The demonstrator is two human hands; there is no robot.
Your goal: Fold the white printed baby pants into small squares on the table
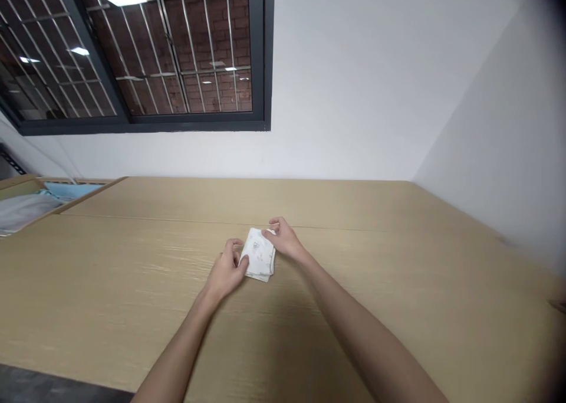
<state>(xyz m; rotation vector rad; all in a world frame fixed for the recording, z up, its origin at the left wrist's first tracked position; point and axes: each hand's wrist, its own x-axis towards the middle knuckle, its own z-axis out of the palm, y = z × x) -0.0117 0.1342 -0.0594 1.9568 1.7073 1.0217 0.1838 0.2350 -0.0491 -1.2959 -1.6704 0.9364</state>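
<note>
A small folded white cloth (260, 252) with faint printed figures lies at the middle of the tabletop, its layers showing at the lower and right edges. My left hand (226, 271) grips its left side, thumb on top and fingers curled at the edge. At the upper right corner, my right hand (284, 238) presses its thumb on the cloth, with the fingers bent beyond that corner. The undersides of the fingertips are partly hidden.
The wood-coloured tabletop (375, 273) has a seam running across it and meets a white wall (345, 84). To the left is a wooden-edged bin (88, 201) holding pale and blue fabric. A barred window (190, 49) is above. Grey floor (53, 385) shows at lower left.
</note>
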